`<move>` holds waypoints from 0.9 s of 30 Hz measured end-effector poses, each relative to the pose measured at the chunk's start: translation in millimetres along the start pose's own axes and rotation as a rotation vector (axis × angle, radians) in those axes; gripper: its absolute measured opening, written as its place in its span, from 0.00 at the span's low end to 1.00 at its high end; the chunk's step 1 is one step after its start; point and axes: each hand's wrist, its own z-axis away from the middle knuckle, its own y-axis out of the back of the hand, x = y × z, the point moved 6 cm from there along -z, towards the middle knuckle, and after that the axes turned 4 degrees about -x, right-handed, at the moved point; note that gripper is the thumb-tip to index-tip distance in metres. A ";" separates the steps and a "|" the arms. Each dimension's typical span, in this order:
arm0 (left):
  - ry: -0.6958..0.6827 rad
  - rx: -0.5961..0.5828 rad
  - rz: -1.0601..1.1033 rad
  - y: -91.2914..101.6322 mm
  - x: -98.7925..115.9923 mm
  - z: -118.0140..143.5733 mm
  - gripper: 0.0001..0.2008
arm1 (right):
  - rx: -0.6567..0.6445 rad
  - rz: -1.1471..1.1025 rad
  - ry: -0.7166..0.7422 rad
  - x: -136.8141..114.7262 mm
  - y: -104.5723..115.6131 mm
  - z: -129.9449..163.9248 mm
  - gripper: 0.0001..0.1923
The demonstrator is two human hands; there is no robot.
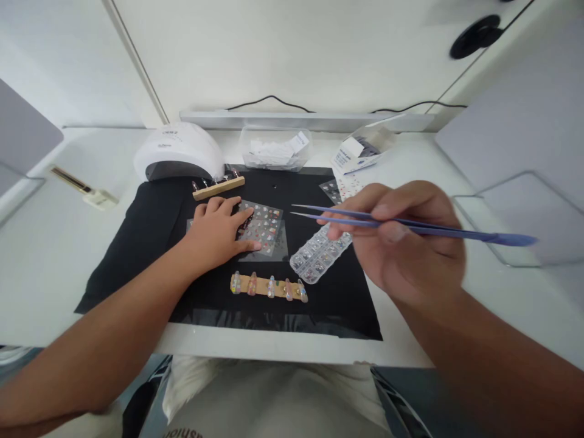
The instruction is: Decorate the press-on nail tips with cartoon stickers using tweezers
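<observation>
Right hand pinching tweezers, lying level, tips pointing left

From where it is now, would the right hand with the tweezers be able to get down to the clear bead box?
Probably yes. The right hand holds the tweezers raised just above the bead box, tips pointing left. Nothing lies over the box, and the left hand rests apart on the sticker sheet.

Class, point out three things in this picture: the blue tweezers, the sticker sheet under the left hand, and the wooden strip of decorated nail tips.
blue tweezers (429, 228), head view, on the middle of the shaft.
sticker sheet (267, 226), head view, on its printed face.
wooden strip of nail tips (268, 286), head view, on the strip's middle.
</observation>
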 end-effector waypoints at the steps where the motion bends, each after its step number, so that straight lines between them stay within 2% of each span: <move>1: -0.001 -0.004 -0.002 0.7 0.7 0.5 0.31 | 0.010 -0.019 -0.014 6.8 -0.8 -1.8 0.02; 7: -0.033 0.012 0.028 1.0 5.1 0.9 0.24 | 0.041 -0.060 -0.121 48.4 3.2 6.5 0.04; 12: -0.074 0.050 0.120 0.5 4.8 -0.1 0.20 | 0.066 -0.078 -0.175 55.5 5.6 14.8 0.05; 15: -0.127 0.086 0.217 14.5 3.1 7.3 0.20 | 0.061 -0.099 -0.167 53.7 6.7 14.4 0.04; 17: -0.212 0.094 0.302 29.3 5.7 15.7 0.16 | 0.063 -0.112 -0.158 52.7 9.2 13.5 0.03; 19: -0.352 0.027 0.390 41.0 14.6 24.2 0.11 | 0.064 -0.118 -0.155 52.6 12.6 12.7 0.03; 22: -0.574 -0.253 0.564 42.5 34.2 34.6 0.10 | 0.072 -0.120 -0.153 53.1 18.4 11.9 0.03; 24: -0.605 -0.405 0.577 36.2 40.9 36.6 0.10 | 0.079 -0.121 -0.145 53.0 21.8 11.6 0.03; 27: -0.576 -0.485 0.525 26.0 41.7 33.4 0.10 | 0.085 -0.119 -0.141 52.7 25.0 11.5 0.03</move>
